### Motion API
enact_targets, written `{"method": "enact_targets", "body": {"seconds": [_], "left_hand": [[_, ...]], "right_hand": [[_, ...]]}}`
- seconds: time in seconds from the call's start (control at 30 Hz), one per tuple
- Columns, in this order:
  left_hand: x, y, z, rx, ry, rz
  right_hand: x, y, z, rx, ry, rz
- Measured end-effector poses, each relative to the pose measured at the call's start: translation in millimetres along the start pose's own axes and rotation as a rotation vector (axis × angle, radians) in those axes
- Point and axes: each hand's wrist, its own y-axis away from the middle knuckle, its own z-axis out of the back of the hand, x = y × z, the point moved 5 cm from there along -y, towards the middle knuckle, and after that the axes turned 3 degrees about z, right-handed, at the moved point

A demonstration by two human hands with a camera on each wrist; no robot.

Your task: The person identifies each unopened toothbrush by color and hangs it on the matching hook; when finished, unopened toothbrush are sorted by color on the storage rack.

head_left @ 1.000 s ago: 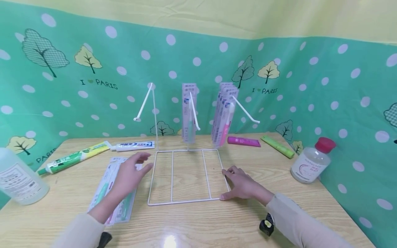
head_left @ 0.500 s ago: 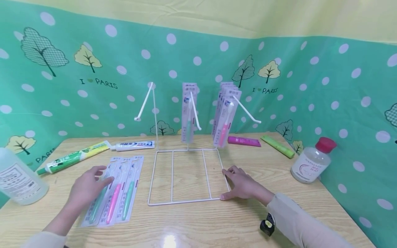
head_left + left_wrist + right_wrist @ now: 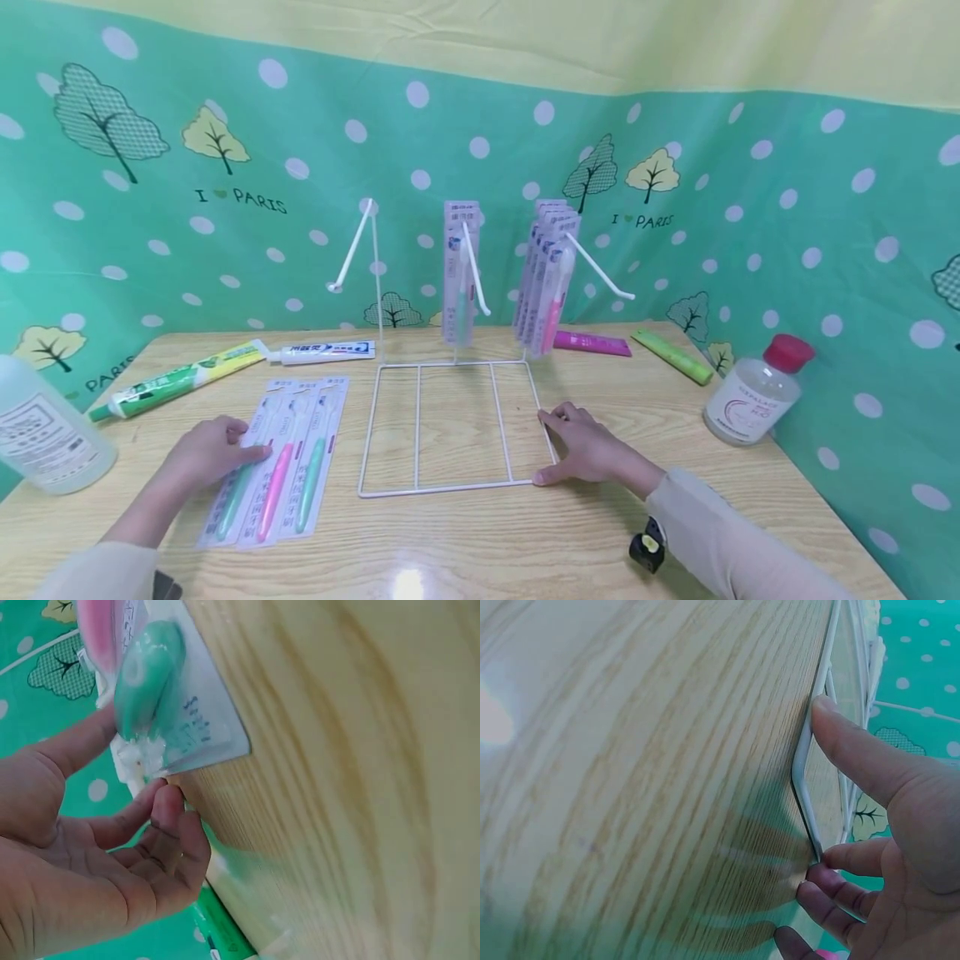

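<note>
Three packaged toothbrushes, two green and one pink, lie side by side on the table at the left. My left hand is at the leftmost pack, its thumb over the pack and its fingers by the outer edge. In the left wrist view, the thumb overlaps the pack near the green handle, and the other fingers bend loosely at its edge. My right hand holds the front right corner of a white wire rack, thumb on the front bar and fingers along the side.
Toothbrush packs hang on the rack's middle hook and right hook; its left hook is bare. Behind lie toothpaste tubes, a magenta tube and a lime tube. Bottles stand left and right.
My left hand has moved left and down from beside the rack to the leftmost toothbrush pack. The hanging packs sway slightly. My right hand stays at the rack's corner.
</note>
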Motion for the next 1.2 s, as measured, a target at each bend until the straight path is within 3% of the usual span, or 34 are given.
{"method": "enact_targets", "body": {"seconds": [0.4,0.57,0.77,0.97,1.2], "left_hand": [[-6.7,0.9,0.2,0.083,0.087,0.092],[-8.4,2.3,5.5,0.104,0.091,0.078],[-15.3,7.7,23.9,0.064,0.063,0.050],[-50.6,27.8,38.2,-0.033,0.078,-0.042],[-124.1,60.8,30.7,-0.096,0.138,-0.289]], "right_hand": [[1,0,-1.6,0.006,-0.012,-0.012],[0,0,-1.8,0.010,-0.005,-0.016],[0,0,-2.0,0.009,-0.003,-0.016],[-1,0,-1.6,0.009,-0.005,-0.019],[0,0,-0.9,0.011,-0.007,-0.026]]}}
